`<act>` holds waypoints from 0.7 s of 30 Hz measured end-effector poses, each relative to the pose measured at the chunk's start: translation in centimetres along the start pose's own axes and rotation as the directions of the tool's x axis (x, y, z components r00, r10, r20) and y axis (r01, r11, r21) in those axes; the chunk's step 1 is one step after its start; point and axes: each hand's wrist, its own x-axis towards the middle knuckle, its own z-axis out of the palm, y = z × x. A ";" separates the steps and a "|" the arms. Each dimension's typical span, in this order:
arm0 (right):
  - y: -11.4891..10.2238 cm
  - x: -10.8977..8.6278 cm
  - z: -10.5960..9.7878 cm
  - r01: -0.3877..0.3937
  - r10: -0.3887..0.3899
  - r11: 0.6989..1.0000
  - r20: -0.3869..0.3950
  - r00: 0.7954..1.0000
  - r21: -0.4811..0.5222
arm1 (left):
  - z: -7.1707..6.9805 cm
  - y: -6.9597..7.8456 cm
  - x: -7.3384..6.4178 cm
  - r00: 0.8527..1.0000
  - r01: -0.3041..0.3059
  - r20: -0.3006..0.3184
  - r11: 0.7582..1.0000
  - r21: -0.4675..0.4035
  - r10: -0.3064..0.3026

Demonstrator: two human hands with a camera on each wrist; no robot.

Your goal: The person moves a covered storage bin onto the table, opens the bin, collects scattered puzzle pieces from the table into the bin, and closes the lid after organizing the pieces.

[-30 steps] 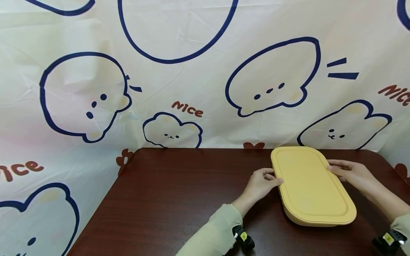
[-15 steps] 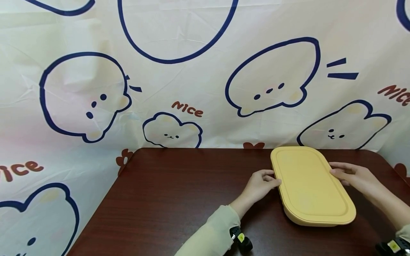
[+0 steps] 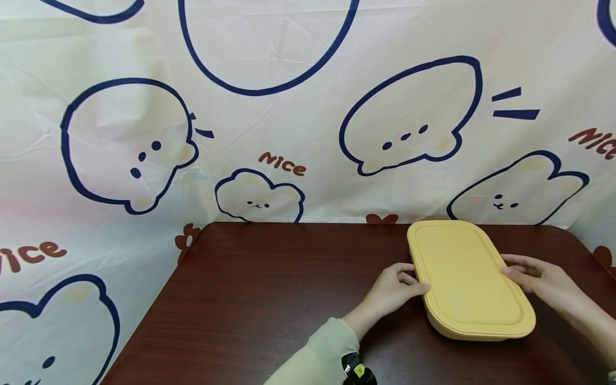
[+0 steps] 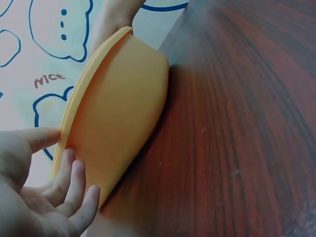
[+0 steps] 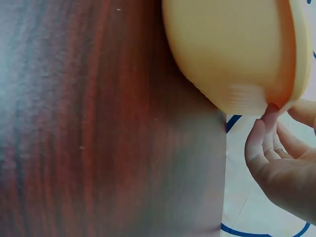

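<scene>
A yellow lidded box with rounded corners rests on the right part of the table, its flat lid (image 3: 467, 272) lying on top. The box's smooth body (image 4: 123, 103) tapers down below the rim. My left hand (image 3: 390, 291) is at the left long side, thumb on the lid's rim and fingertips just under it. On the opposite long side, my right hand (image 3: 548, 280) pinches the rim between thumb and fingers, as the right wrist view shows. The lid hides whatever the box holds.
The dark reddish-brown wooden table (image 3: 269, 289) extends left of the box. Behind it hangs a white cloth (image 3: 317, 123) printed with blue cartoon outlines. A black wrist camera (image 3: 358, 370) sits on the left sleeve (image 3: 317, 347).
Both hands have slid along the lid's long sides toward the near end, the right one steadily, the left one mostly in the last half second. The box has stayed in place.
</scene>
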 end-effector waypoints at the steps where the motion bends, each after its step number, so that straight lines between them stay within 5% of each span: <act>1: 0.0 0.0 0.1 -0.005 0.005 1.000 -0.006 1.000 -0.009 | 0.0 0.0 0.0 1.000 -0.003 0.000 1.000 -0.004 0.003; 8: -0.2 -0.2 0.3 -0.028 0.027 0.999 -0.014 1.000 -0.026 | 0.0 -0.1 0.0 1.000 -0.013 -0.001 1.000 -0.015 0.013; 16: -0.5 -0.3 0.1 -0.007 0.008 1.000 0.023 1.000 -0.025 | -0.7 -0.1 0.3 0.999 -0.015 0.044 0.994 0.108 0.010; 21: -0.8 -0.7 0.3 0.051 -0.054 0.996 -0.033 0.998 -0.071 | -1.5 -0.1 -0.2 0.996 -0.065 0.070 0.986 0.152 0.055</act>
